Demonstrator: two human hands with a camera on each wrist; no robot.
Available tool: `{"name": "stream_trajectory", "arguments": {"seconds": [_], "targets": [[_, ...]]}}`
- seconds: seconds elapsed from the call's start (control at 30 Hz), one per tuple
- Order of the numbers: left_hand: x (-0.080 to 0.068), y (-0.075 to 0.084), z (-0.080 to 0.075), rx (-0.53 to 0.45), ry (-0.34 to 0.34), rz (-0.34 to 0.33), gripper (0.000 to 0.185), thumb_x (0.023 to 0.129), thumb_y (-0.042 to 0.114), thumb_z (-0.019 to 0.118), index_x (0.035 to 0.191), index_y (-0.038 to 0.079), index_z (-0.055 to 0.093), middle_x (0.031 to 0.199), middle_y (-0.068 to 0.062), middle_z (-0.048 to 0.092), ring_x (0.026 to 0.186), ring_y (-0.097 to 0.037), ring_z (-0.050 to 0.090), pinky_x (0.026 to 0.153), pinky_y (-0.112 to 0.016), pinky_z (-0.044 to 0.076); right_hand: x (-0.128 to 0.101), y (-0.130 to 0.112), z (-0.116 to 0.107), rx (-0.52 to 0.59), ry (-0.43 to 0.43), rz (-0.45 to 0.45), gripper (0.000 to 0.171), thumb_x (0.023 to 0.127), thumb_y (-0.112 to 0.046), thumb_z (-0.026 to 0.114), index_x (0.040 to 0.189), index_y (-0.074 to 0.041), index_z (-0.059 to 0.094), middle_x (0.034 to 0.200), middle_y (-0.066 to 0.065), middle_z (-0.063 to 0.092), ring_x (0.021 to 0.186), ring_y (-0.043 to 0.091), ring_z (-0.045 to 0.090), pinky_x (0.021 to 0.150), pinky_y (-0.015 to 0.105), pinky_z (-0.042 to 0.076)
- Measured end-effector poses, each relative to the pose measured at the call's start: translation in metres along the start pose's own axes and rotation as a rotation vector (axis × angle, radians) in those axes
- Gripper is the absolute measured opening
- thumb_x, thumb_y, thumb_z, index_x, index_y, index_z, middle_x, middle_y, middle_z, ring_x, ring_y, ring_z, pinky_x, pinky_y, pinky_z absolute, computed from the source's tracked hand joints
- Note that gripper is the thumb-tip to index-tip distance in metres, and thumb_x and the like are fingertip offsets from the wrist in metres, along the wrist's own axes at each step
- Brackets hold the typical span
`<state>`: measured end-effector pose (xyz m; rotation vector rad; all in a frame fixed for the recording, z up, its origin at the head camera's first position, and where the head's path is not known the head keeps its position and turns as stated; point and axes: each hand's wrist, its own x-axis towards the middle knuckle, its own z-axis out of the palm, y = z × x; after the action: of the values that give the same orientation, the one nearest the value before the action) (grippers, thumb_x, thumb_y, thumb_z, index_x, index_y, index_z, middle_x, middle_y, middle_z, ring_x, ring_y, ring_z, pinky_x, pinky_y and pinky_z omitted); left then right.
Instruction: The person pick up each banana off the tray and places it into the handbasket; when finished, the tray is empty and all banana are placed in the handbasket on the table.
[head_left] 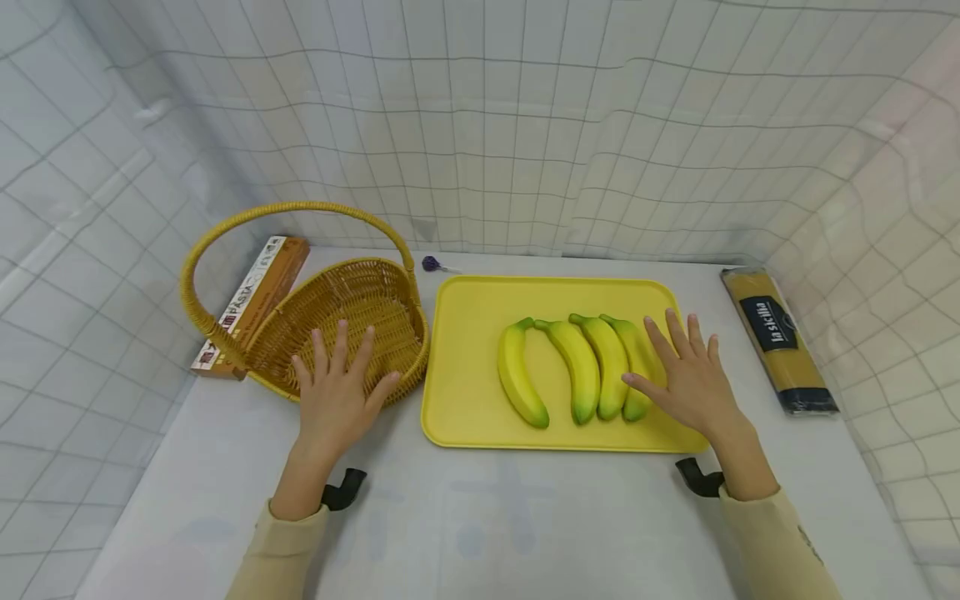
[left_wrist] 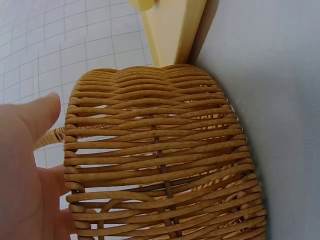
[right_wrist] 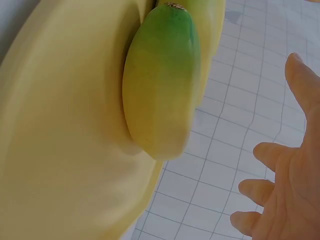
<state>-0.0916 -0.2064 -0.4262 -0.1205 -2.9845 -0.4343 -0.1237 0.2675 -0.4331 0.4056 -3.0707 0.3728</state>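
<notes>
In the head view my left hand (head_left: 337,404) is spread with straight fingers over the near side of a wicker basket (head_left: 352,287) with a tall hooped handle. The left wrist view shows the basket's woven side (left_wrist: 160,150) close by, and nothing is gripped. My right hand (head_left: 693,383), fingers also spread, hovers over the right part of a yellow tray (head_left: 465,358). Several bananas (head_left: 522,375) with green tips lie on that tray, and the right hand partly covers the rightmost banana (head_left: 636,367). One banana (right_wrist: 160,85) fills the middle of the right wrist view, apart from the hand.
A pasta box (head_left: 251,304) lies behind the basket at the left. At the right lies a pack of spaghetti (head_left: 780,337). Behind the tray is a small dark lollipop (head_left: 431,264). White gridded curtains (head_left: 510,150) surround the white table (head_left: 480,525).
</notes>
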Motion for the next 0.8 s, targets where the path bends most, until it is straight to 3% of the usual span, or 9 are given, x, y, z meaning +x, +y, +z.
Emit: {"name": "stream_trajectory", "arguments": {"seconds": [0.23,0.4,0.8], "targets": [[-0.004,0.0,-0.009,-0.047,0.09,-0.042,0.072,0.099,0.054,0.043,0.157,0.016,0.022,0.163,-0.02,0.006,0.148,-0.046,-0.004,0.11,-0.074,0.005,-0.003,-0.002,-0.001,0.014,0.021,-0.013,0.091,0.091,-0.061,0.053,0.158,-0.017,0.012,0.163,0.021,0.004,0.147,0.048,-0.004,0.11,0.074,0.005],[-0.012,-0.005,-0.017,-0.102,0.215,-0.061,0.069,0.1,0.047,0.047,0.156,0.014,0.025,0.161,-0.023,0.014,0.147,-0.048,0.008,0.109,-0.073,0.016,-0.004,-0.003,-0.001,0.012,0.045,-0.02,0.091,0.09,-0.061,0.055,0.158,-0.016,0.014,0.162,0.023,0.007,0.147,0.05,-0.001,0.109,0.075,0.007],[-0.026,-0.035,-0.031,-0.249,0.775,-0.157,0.057,0.09,0.022,0.068,0.142,0.006,0.051,0.144,-0.019,0.05,0.132,-0.04,0.048,0.107,-0.058,0.038,-0.004,-0.003,0.002,0.039,0.033,-0.013,0.091,0.09,-0.06,0.056,0.158,-0.015,0.016,0.162,0.024,0.007,0.147,0.05,-0.002,0.109,0.075,0.006]]}}
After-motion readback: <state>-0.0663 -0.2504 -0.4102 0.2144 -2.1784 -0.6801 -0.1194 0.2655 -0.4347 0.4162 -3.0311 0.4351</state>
